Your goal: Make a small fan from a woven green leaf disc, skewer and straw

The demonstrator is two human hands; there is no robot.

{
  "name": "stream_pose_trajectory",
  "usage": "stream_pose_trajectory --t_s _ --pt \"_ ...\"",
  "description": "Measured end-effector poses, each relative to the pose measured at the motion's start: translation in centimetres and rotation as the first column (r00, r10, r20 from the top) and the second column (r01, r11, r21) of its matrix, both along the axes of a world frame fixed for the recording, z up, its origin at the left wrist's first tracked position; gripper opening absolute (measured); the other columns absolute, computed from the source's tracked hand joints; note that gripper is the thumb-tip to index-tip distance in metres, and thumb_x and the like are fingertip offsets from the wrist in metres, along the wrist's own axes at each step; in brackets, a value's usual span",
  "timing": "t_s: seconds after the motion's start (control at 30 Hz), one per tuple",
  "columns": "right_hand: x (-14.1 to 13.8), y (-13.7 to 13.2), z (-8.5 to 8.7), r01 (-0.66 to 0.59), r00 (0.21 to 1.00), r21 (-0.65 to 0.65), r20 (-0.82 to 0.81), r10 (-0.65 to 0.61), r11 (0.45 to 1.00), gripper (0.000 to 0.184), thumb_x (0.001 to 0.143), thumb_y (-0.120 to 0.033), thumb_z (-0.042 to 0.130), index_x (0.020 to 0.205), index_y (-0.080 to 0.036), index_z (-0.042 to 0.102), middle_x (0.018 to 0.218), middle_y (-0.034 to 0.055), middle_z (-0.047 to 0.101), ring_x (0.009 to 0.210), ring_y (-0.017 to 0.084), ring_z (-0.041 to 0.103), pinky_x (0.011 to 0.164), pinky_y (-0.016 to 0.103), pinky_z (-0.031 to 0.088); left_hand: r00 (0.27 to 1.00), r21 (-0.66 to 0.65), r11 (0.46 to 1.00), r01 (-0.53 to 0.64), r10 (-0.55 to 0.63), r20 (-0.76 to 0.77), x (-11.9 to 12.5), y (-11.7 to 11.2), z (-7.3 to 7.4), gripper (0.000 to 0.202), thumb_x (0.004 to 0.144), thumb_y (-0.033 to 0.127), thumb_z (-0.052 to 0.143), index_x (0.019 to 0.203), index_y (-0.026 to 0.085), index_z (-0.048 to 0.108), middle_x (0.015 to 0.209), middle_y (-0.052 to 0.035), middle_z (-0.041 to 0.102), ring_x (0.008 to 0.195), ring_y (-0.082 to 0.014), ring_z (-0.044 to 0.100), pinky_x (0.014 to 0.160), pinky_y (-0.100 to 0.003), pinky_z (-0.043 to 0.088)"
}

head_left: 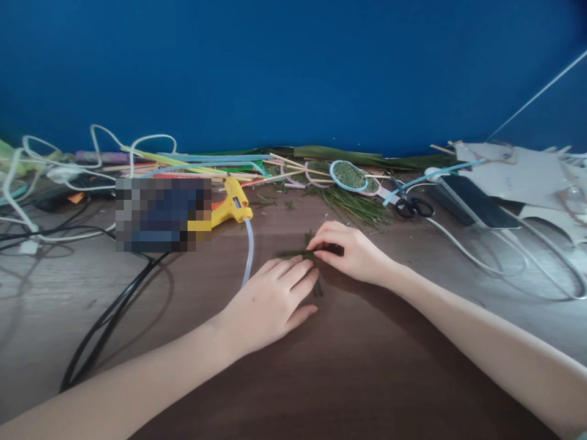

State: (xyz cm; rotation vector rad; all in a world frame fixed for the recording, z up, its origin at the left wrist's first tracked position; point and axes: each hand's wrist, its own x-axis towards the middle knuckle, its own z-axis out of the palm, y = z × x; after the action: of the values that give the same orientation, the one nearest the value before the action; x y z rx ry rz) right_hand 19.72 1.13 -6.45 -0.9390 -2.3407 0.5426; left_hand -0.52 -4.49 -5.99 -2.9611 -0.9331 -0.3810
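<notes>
A few thin green leaf strips lie on the brown table between my hands. My left hand rests flat, fingers stretched out, fingertips pressing on the strips. My right hand curls over their right end, fingers pinched on a strip. A yellow glue gun with a clear glue stick sticking out of its back lies just left of the strips.
Black scissors, a pile of green leaf strips, a round green-filled ring, coloured straws and sticks lie at the back. Black and white cables run on the left, a phone and cardboard on the right. Blue wall behind.
</notes>
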Motion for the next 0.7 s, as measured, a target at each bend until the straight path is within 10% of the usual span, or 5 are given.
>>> stream_pose_trajectory --t_s 0.7 --pt "-0.09 -0.05 0.18 0.004 1.0 -0.029 -0.013 -0.005 1.0 0.012 0.078 -0.01 0.053 0.083 -0.017 0.062 0.081 0.0043 0.058 0.078 0.015 0.054 0.071 0.03 0.045 1.0 0.021 1.0 -0.019 0.019 -0.011 -0.06 -0.18 0.2 0.042 0.088 0.037 0.043 0.119 0.011 0.051 0.12 -0.0158 0.054 0.113 -0.0266 0.049 0.091 -0.041 0.043"
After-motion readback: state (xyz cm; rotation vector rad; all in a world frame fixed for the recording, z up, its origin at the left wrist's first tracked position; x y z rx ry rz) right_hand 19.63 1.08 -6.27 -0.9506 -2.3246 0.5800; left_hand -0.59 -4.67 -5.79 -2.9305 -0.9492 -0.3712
